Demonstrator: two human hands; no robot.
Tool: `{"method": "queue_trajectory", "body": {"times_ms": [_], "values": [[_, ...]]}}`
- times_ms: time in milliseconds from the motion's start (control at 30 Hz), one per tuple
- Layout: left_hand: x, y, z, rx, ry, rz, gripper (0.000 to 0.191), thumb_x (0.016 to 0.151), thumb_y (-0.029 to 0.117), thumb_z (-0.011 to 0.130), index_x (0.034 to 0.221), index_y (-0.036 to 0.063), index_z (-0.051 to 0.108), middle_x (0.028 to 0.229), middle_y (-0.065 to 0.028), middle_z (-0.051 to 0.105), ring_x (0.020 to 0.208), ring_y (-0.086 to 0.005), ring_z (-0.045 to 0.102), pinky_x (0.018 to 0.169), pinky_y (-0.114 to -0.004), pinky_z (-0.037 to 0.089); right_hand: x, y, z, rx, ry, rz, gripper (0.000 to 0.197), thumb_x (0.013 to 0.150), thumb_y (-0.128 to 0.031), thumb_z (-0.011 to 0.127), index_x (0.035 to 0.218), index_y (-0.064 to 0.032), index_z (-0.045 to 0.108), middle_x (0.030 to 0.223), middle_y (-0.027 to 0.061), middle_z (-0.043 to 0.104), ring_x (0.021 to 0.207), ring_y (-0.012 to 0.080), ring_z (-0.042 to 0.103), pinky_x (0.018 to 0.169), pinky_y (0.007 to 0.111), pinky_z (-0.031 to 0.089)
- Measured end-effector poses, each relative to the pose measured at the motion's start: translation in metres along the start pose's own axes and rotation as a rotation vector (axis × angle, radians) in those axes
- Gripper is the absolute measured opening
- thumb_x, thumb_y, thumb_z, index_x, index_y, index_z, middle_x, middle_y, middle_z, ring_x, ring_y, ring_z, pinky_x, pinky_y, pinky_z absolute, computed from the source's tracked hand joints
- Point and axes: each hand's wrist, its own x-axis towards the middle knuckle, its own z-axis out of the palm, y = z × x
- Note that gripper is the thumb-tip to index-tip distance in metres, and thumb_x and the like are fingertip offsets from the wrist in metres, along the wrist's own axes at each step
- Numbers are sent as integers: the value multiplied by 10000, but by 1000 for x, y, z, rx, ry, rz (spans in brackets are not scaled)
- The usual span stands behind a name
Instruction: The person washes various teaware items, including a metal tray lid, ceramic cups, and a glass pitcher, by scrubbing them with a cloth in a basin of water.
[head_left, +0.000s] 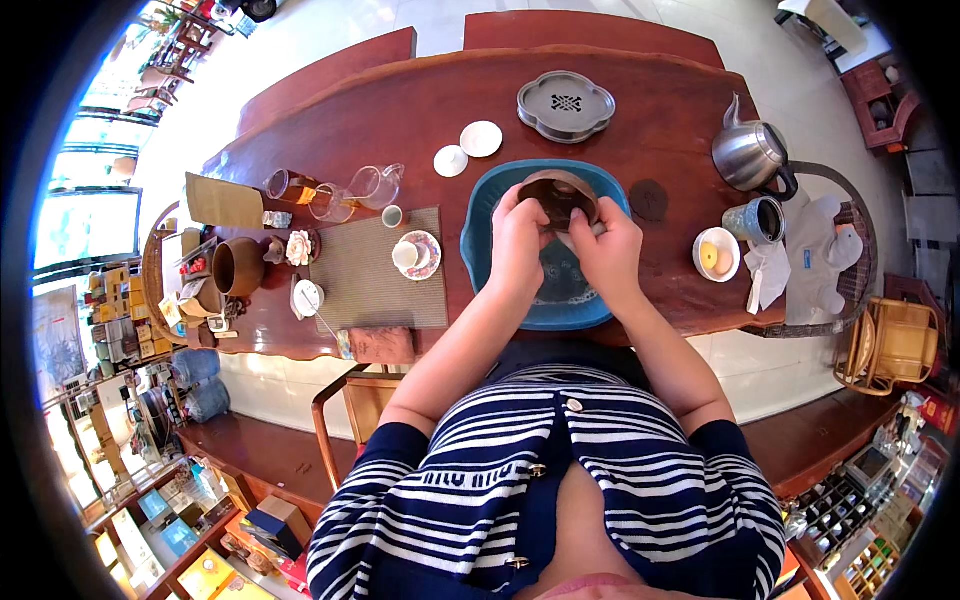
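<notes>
A dark brown bowl or pot is held tilted between both hands over a blue plastic basin. My left hand grips its left side, and my right hand has its right side, both thumbs at the near rim. Something whitish shows under the bowl by my right fingers, too covered to name. Water with some suds lies in the basin. A round dark mat or lid is on the wooden table just right of the basin.
Beyond the basin sit a grey lobed tray and small white dishes. At right stand a steel kettle, a speckled canister and a white bowl. Glass pitchers, a woven mat and cups are at left.
</notes>
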Motion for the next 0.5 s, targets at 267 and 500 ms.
{"method": "queue_trajectory", "body": {"times_ms": [267, 500], "values": [[9, -22, -30, 194, 101, 73, 208, 778, 77, 512, 953, 17, 607, 874, -44, 615, 788, -157, 588, 709, -266, 461, 11, 42, 7, 44, 4, 71, 173, 774, -195, 586, 794, -24, 608, 685, 146, 607, 601, 283, 590, 568, 354, 459], [24, -75, -86, 2149, -242, 135, 214, 771, 306, 593, 740, 116, 685, 740, -102, 661, 778, -260, 639, 791, -418, 457, 27, 72, 3, -698, -168, 102, 224, 737, -250, 564, 761, -35, 623, 744, 182, 629, 708, 355, 614, 637, 449, 489]]}}
